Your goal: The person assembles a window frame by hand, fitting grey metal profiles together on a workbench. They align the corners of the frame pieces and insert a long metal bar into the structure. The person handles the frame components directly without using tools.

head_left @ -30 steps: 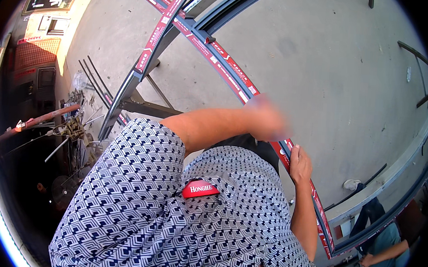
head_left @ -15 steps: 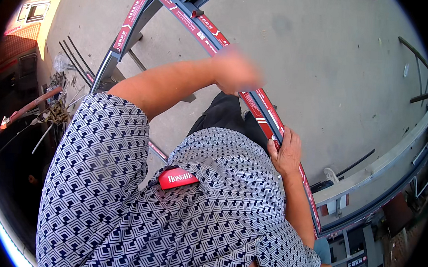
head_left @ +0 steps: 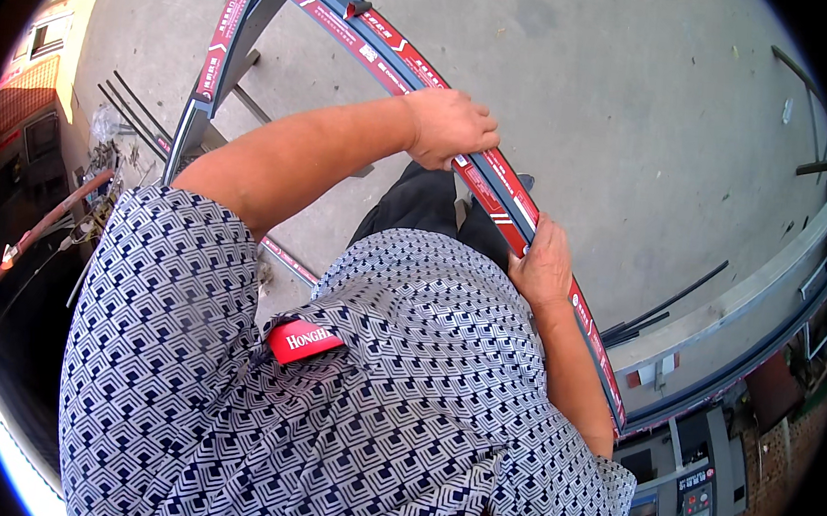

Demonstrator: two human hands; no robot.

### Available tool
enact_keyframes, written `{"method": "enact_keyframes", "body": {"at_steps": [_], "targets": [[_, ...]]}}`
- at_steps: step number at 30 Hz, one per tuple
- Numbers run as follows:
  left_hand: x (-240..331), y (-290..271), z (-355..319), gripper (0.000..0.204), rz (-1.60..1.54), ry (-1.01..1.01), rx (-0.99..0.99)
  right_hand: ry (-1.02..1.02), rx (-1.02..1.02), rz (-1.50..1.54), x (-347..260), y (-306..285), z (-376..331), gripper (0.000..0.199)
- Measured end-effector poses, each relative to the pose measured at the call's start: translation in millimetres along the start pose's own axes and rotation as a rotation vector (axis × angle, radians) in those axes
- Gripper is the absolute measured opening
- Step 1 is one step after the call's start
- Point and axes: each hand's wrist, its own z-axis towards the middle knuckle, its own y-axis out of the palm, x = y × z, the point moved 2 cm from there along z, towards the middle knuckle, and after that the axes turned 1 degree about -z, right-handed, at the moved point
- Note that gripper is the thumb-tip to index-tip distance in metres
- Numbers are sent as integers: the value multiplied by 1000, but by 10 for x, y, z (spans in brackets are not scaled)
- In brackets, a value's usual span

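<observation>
A long dark grey metal frame profile (head_left: 501, 182), covered in strips of red printed film, runs slantwise in front of my body from the upper left to the lower right. My left hand (head_left: 453, 128) lies across its middle, fingers curled over the far edge; the thumb side and palm are hidden. Farther down the same bar, my right hand (head_left: 544, 265) grips it, thumb on the near side and fingers on the far side. At the upper left, another red-filmed profile (head_left: 225, 39) meets the long one at a corner.
Thin dark bars (head_left: 136, 116) lie at the left near a clutter heap (head_left: 101, 198). More dark rods (head_left: 664, 309) rest on the concrete floor (head_left: 625, 110) at the right. A long pale beam (head_left: 716, 322) curves along the right. A grey machine with a control panel (head_left: 696, 498) stands lower right.
My left hand, blurred by motion before, now lies still on the profile. My right hand keeps its grip. The whole view has shifted slightly, and a person's shoe and teal clothing at the right are gone.
</observation>
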Motion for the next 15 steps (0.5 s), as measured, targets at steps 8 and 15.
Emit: {"method": "enact_keyframes", "body": {"at_steps": [8, 15], "targets": [[110, -87, 52, 50, -56, -18, -51, 134, 82, -53, -93, 32, -129, 78], [209, -123, 89, 48, -45, 10, -30, 90, 397, -134, -105, 238, -335, 76]]}}
